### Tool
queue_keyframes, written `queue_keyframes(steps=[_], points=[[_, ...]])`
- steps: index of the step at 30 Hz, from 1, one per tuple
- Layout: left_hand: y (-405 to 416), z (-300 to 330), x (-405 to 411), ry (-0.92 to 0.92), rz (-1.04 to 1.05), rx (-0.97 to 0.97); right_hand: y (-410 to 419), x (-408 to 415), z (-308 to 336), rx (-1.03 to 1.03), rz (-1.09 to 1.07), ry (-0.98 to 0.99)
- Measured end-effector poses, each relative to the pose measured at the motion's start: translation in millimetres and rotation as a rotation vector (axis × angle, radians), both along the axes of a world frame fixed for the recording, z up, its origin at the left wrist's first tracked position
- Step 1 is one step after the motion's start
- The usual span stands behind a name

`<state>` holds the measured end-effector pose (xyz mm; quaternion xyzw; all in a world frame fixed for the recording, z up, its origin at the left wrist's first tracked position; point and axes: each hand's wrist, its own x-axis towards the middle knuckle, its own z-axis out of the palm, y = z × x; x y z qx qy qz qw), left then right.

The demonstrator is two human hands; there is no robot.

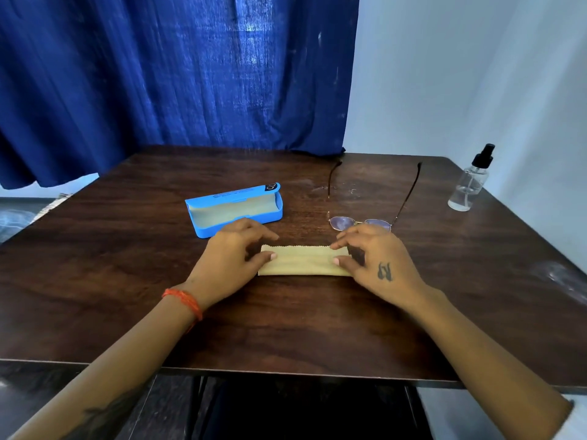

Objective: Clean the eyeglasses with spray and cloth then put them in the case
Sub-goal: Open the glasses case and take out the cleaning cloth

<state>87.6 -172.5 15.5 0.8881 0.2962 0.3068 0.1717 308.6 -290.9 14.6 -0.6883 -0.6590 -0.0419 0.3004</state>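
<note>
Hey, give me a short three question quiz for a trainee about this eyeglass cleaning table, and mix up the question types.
1. True or false: the blue plastic eyeglass case lies open on the dark wooden table.
2. Multiple choice: where does the clear spray bottle with the black pump stand? A) beside the case B) at the table's far right edge C) in a hand
3. Fill in: the left hand and right hand each have a grip on one end of the folded beige ____, which lies just in front of the thin gold metal-framed eyeglasses.

Key: 1 true; 2 B; 3 cloth
</note>
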Motion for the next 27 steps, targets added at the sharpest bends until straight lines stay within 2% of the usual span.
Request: queue_keyframes(steps=[2, 5, 10, 14, 20, 24, 27], points=[[-3.2, -1.3, -1.6, 0.023, -0.084, 0.032, -4.0, -1.2, -3.1, 0.011, 0.053, -0.014], [-0.1, -3.7, -0.7, 0.061, -0.076, 0.041, 0.4, 2.6, -3.0, 0.007, 0.06, -0.006], [7.8, -1.7, 3.5, 0.157, -0.04, -0.071, 12.6, 6.5, 2.5, -0.155, 0.072, 0.015], [8.9, 2.1, 4.6, 0.095, -0.031, -0.162, 13.3, 5.8, 6.8, -0.181, 0.067, 0.09], [21.5, 10.5, 11.6, -0.02, -0.014, -0.271, 22.6, 11.9, 14.1, -0.093, -0.002, 0.147], [31.8, 5.5, 21.9, 0.072, 0.014, -0.245, 32.0, 15.6, 8.0, -0.215, -0.052, 0.179], [38.1, 1.7, 24.5, 0.162, 0.003, -0.215, 34.8, 17.0, 2.5, -0.211, -0.066, 0.165]])
